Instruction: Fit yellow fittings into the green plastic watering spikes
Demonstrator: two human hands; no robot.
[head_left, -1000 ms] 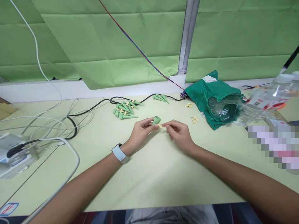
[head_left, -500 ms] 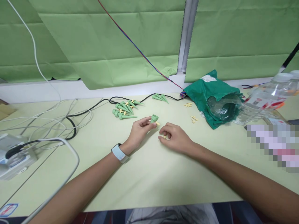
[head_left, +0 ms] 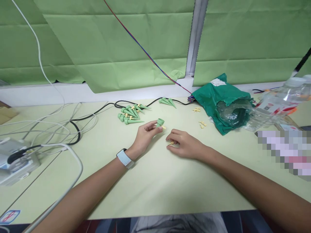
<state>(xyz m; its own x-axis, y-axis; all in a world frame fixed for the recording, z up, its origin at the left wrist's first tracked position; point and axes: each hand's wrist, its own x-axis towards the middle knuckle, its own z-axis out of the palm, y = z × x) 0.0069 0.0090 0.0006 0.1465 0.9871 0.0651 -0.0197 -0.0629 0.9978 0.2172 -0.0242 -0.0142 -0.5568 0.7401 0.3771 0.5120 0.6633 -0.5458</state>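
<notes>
The left hand pinches a green plastic spike between thumb and fingertips. The grip is closed, with the spike's wide cup end uppermost and a small yellow piece showing at its side, against the fingertips. The right hand rests on the counter, just right of the left hand and not touching it. Its fingers are curled and half closed around a second yellow piece — whether that piece is actually gripped cannot be told.

Near the counter's back edge, behind the left hand, lies a pile of green spikes with yellow parts. A smaller group of spikes lies to its right, beside a black cable. Loose yellow parts sit further right, just beside a crumpled green bag. A clear plastic bottle lies toward the back right corner — white cables and a white device occupy the left edge.
</notes>
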